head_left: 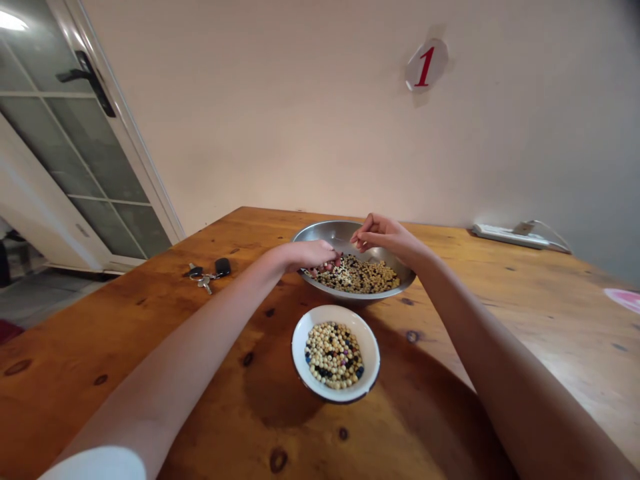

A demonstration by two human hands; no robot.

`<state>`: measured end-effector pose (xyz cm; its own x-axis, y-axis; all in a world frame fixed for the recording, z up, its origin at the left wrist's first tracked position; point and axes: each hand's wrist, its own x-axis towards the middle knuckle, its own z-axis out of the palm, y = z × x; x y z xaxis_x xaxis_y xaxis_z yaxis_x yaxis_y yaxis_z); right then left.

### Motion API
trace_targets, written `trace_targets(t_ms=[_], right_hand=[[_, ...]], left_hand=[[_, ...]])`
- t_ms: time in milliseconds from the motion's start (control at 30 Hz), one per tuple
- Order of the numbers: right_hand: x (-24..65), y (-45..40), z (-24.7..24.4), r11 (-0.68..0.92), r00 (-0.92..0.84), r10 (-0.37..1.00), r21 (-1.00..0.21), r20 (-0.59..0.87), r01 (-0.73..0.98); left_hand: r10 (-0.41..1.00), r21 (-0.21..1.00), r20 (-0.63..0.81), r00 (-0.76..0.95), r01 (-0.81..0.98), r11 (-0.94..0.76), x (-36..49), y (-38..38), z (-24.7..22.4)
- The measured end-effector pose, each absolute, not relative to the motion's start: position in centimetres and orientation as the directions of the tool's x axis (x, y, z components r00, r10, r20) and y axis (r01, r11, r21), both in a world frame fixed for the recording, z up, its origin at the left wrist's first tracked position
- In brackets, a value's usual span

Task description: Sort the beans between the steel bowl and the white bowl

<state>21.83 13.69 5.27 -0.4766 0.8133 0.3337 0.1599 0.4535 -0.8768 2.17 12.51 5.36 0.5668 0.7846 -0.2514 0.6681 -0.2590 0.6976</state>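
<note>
White enamel bowl (367,347) of cream-and-dark beads (333,355) below hands; left hand (313,257) curled inside round steel bowl (325,231); right hand (384,237) pinched narrow above rim; held contents unclear.

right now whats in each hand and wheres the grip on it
Cannot tell: the left hand has its fingertips down among the beads in the steel bowl, and the right hand pinches its fingertips above the rim, with no bead showing there.

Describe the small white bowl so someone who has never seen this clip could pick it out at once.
On the wooden table, find the large steel bowl. Just nearer the person sits a much smaller white bowl with a thin dark rim. Unlike the steel bowl, it is white outside and in, and holds a heap of cream and dark beads.
</note>
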Motion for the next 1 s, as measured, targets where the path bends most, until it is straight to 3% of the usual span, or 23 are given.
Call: trace_targets(t_ms=[367,600,1000], right_hand=[[21.81,13.79,5.12,0.465,-0.458,0.82,-0.866,0.343,0.184],[21.8,13.9,5.08,0.455,-0.447,0.829,-0.87,0.337,0.188],[22.25,14.15,4.91,0.434,-0.501,0.82,-0.872,0.278,0.227]], left_hand=[[0.799,0.714,-0.218,0.561,0.65,-0.262,2.15,12.43,5.4],[0.75,0.823,-0.277,0.601,0.551,-0.138,2.29,12.33,5.44],[0.759,0.864,-0.289,0.583,0.501,-0.055,2.38,12.15,5.67]])
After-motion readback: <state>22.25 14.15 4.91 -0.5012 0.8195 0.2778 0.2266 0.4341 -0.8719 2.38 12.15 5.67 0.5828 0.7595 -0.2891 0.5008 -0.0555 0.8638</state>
